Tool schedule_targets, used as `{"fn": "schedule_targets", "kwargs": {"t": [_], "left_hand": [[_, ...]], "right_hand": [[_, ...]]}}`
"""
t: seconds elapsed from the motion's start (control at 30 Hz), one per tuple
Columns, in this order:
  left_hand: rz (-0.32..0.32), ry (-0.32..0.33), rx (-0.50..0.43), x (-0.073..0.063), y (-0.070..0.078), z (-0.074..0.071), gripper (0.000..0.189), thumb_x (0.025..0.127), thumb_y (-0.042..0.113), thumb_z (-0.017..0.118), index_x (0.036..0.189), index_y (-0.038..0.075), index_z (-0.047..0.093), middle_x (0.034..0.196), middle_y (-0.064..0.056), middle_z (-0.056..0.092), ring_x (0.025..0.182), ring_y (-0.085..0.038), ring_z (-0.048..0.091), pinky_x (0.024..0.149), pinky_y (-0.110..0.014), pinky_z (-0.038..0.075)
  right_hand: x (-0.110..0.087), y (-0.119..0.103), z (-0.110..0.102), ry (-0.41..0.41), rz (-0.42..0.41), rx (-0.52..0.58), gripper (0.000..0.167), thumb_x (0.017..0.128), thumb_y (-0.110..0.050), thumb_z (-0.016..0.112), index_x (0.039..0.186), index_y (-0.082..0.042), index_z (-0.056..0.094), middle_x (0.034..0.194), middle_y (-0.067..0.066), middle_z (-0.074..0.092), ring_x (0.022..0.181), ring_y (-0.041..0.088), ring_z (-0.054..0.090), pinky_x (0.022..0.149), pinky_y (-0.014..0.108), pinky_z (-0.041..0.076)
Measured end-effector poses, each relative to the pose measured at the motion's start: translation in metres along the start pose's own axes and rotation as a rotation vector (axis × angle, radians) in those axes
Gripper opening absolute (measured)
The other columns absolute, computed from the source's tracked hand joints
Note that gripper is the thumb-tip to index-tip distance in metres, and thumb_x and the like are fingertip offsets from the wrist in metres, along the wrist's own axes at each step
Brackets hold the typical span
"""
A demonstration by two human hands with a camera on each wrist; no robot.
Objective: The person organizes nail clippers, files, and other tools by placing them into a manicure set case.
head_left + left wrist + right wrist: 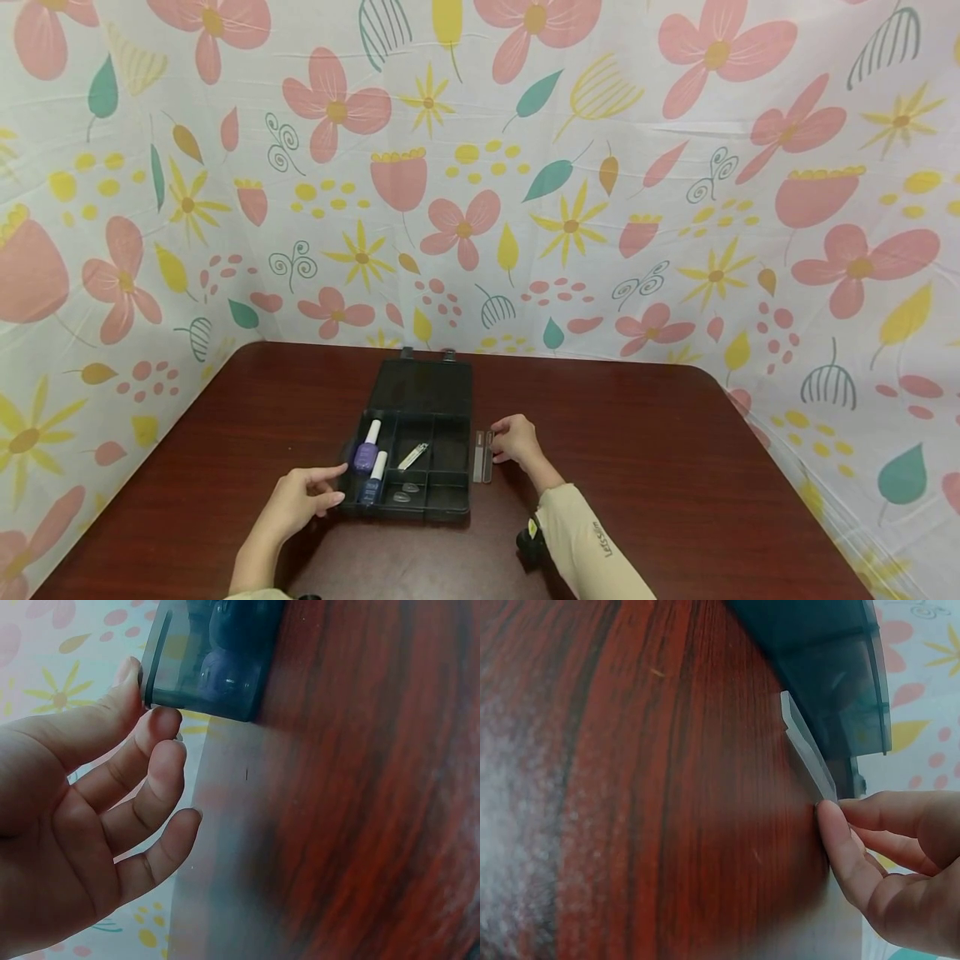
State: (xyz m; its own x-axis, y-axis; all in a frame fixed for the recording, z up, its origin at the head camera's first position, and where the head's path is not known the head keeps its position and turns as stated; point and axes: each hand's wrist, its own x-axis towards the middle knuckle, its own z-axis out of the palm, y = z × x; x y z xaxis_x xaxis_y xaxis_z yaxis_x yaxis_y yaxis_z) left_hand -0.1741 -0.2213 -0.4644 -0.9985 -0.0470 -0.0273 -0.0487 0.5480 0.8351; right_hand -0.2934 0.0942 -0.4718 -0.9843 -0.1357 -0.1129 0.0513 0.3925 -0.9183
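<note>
A dark see-through compartment box [450,510] lies with its lid [423,387] tipped back. At its front left corner, my left hand [300,497] holds the edge between thumb and fingers; the other fingers curve loosely beside it in the left wrist view. To the box's right lie two narrow clear strips. My right hand [515,439] pinches the outer clear strip [810,754] near its far end. The inner clear strip [478,462] lies alongside the box wall. In the box are a purple nail polish bottle [366,455], a blue nail polish bottle [372,483] and a nail clipper [412,456].
Two small clear oval pieces [402,497] lie in the front middle compartment. The dark red wooden table [637,467] spreads to both sides. A flower-patterned cloth [480,208] hangs close behind the table and along its sides.
</note>
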Motion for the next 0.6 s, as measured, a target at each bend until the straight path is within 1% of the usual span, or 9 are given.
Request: {"fn": "schedule_targets", "kwargs": {"t": [0.1,0.23,0.43,0.6], "left_hand": [[0.006,-0.002,-0.006,-0.0002,-0.0004,-0.0002,0.040,0.074,0.002,0.069,0.113,0.002,0.062,0.063,-0.001,0.057,0.051,-0.018,0.050,0.042,-0.033,0.043],[0.003,-0.006,-0.013,-0.0005,-0.0005,-0.0004,0.040,0.074,0.003,0.069,0.113,0.002,0.062,0.064,-0.002,0.057,0.052,-0.019,0.050,0.042,-0.033,0.043],[0.007,-0.006,-0.014,0.0000,-0.0017,-0.0003,0.040,0.074,0.002,0.069,0.113,0.002,0.062,0.064,-0.001,0.057,0.051,-0.018,0.050,0.042,-0.032,0.043],[0.008,-0.005,-0.012,0.0006,-0.0023,-0.0001,0.040,0.074,0.002,0.069,0.113,0.002,0.062,0.064,-0.001,0.057,0.051,-0.018,0.050,0.042,-0.032,0.043]], "right_hand": [[-0.0001,0.0001,0.0004,0.004,-0.008,-0.006,0.026,0.074,0.016,0.056,0.099,0.015,0.057,0.070,0.017,0.056,0.053,0.026,0.061,0.049,0.033,0.051],[-0.0005,0.0002,0.0018,0.008,-0.008,-0.011,0.027,0.073,0.017,0.057,0.100,0.016,0.057,0.070,0.018,0.056,0.054,0.026,0.062,0.050,0.033,0.051],[0.0006,0.0016,0.0028,0.011,-0.013,-0.025,0.028,0.071,0.018,0.057,0.099,0.016,0.058,0.075,0.020,0.058,0.055,0.026,0.062,0.049,0.032,0.051],[0.0006,0.0009,0.0029,0.011,-0.012,-0.049,0.025,0.073,0.018,0.056,0.098,0.016,0.058,0.077,0.020,0.059,0.056,0.028,0.062,0.049,0.032,0.051]]}}
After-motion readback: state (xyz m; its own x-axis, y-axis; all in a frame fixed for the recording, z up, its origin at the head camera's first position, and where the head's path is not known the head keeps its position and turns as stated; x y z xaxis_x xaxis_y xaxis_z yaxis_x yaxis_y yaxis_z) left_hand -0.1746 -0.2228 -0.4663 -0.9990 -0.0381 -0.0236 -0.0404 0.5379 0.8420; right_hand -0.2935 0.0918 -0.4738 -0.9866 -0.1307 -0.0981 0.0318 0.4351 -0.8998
